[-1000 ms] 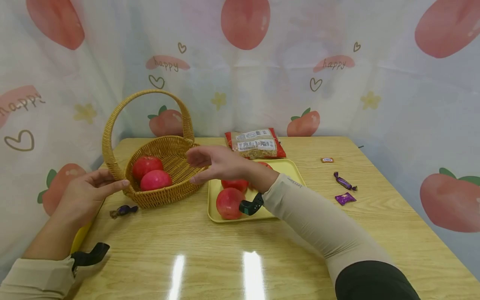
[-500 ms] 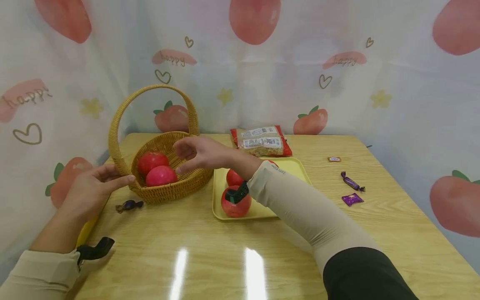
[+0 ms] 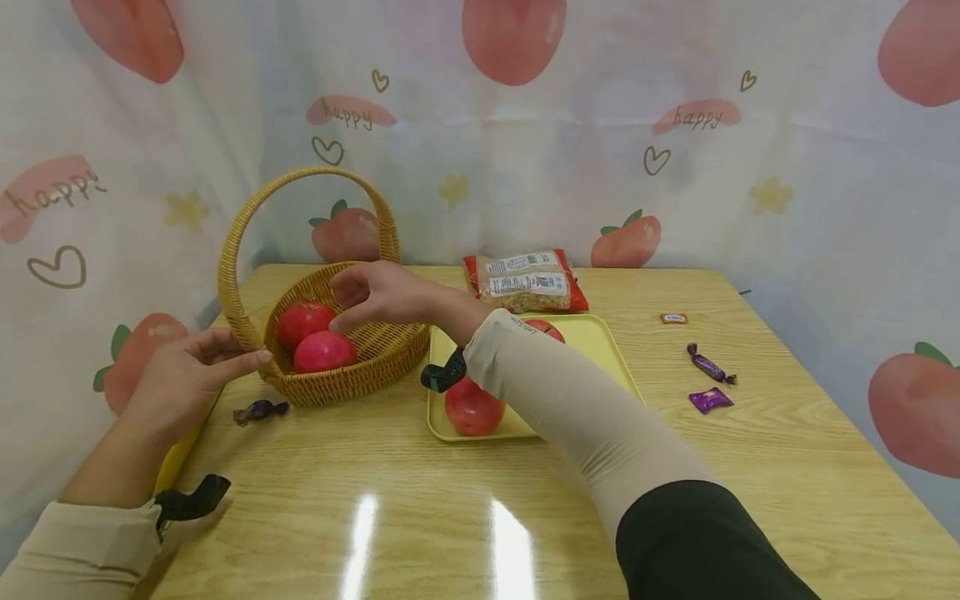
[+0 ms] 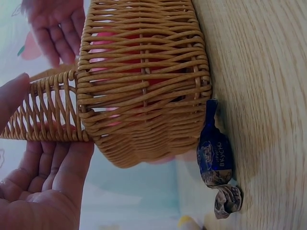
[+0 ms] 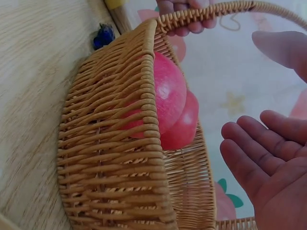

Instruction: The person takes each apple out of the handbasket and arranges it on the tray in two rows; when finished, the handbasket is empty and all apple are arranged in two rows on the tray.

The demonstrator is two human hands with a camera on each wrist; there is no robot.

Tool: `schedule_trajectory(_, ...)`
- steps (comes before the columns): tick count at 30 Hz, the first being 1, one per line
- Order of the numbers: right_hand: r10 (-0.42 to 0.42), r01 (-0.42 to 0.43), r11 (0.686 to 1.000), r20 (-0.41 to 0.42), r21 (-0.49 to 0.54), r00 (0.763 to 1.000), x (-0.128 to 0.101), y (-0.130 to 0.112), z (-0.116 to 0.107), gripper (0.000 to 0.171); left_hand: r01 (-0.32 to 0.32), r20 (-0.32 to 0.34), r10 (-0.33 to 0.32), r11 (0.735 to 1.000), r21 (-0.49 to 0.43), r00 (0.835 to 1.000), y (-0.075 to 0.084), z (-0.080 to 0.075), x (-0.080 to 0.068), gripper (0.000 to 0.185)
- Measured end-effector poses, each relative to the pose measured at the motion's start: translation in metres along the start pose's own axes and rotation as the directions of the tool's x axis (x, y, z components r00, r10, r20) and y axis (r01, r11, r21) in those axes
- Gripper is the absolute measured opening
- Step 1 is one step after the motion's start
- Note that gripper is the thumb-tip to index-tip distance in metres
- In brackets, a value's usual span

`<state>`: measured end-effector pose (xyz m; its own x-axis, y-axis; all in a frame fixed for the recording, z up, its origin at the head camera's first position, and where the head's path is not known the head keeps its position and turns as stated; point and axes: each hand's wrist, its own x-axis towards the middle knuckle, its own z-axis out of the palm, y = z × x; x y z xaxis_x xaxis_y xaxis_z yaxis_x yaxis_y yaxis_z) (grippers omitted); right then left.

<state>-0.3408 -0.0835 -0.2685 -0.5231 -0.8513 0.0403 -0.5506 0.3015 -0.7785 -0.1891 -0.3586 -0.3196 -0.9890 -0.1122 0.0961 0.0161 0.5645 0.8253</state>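
On the left of the table stands a wicker basket (image 3: 360,383) with a tall arched handle. Two round red fruits, which look like pomegranates, lie in it: one at the front (image 3: 325,352) and one behind (image 3: 305,323). My left hand (image 3: 176,375) grips the foot of the handle, its thumb on one side and fingers on the other (image 4: 48,167). Over the basket hovers my right hand (image 3: 386,293), fingers loosely bent and holding nothing; the right wrist view shows a bare palm (image 5: 283,187) apart from the fruits.
A yellow tray (image 3: 615,358) holds more red fruit (image 3: 474,408), partly behind my right forearm. Behind it lies a red-edged food packet (image 3: 528,283). Wrapped candies are at right (image 3: 708,364), and a blue-wrapped candy (image 3: 260,411) is by the basket. A yellow object (image 3: 176,458) is half hidden by my left arm.
My right hand has moved left from the basket's right rim to over the fruits. My left hand keeps its grip on the handle. The head view has shifted slightly.
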Motion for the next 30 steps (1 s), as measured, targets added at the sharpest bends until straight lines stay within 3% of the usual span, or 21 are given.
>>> schedule_trajectory(9,0.012,-0.012,1.0,-0.023,-0.002,1.0,0.02,0.006,0.002,0.074,-0.003,0.01,0.003,0.998,-0.063,1.0,-0.003,0.002,-0.002,0.039)
schedule_trajectory(16,0.033,-0.031,0.999,-0.055,0.032,0.998,0.034,0.012,0.005,0.073,-0.015,0.004,0.015,0.998,-0.068,1.0,-0.004,0.004,-0.002,0.042)
schedule_trajectory(23,0.056,-0.057,0.998,-0.017,-0.037,0.998,0.053,0.015,0.007,0.075,-0.005,-0.003,0.005,0.997,-0.073,1.0,-0.005,0.004,-0.003,0.038)
schedule_trajectory(30,0.074,-0.073,0.992,0.0,-0.098,0.997,0.07,0.015,0.005,0.077,-0.009,-0.013,0.008,0.999,-0.036,1.0,0.002,0.002,-0.003,0.045)
